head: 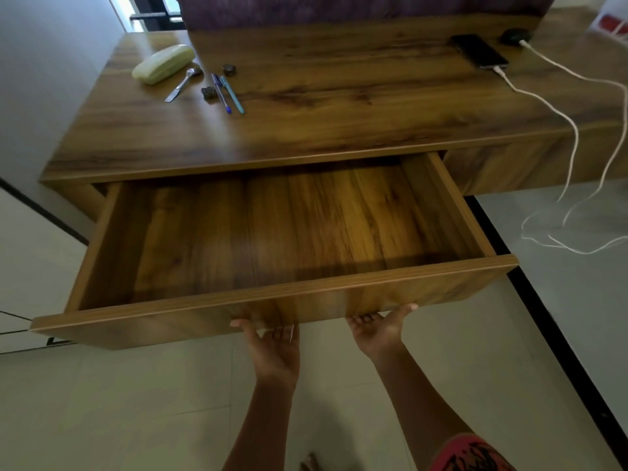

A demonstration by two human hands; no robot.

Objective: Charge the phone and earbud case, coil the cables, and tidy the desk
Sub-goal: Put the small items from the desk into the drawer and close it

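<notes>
A person's left hand (273, 350) and right hand (377, 331) are reaching palm-up to the lower edge of an open wooden drawer (272, 299). The fingers (283, 332) of both hands are curling against that edge and gripping it, with each thumb lying along the front panel. The two hands are working side by side near the middle of the panel, above a pale tiled floor (136, 402).

The drawer is standing pulled well out from under the counter (339, 96).

On the counter's far left, a pale green glasses case (163, 64) is lying at an angle. Just beside it a metal spoon (183, 85) is pointing toward the front edge. Two small dark objects (209, 92), too small to identify, are sitting on either side of two pens (232, 95) lying parallel and close together.

Well apart from these, at the counter's far right, a dark phone (481, 51) is lying flat with a white cable (557, 112) plugged into its near end. Just beyond the phone, a dark earbud case (515, 36) is sitting by the back panel, with a second white cable (574, 74) running up to it. Both cables are trailing over the counter's right front edge and hanging uncoiled in loose loops toward the floor.
</notes>
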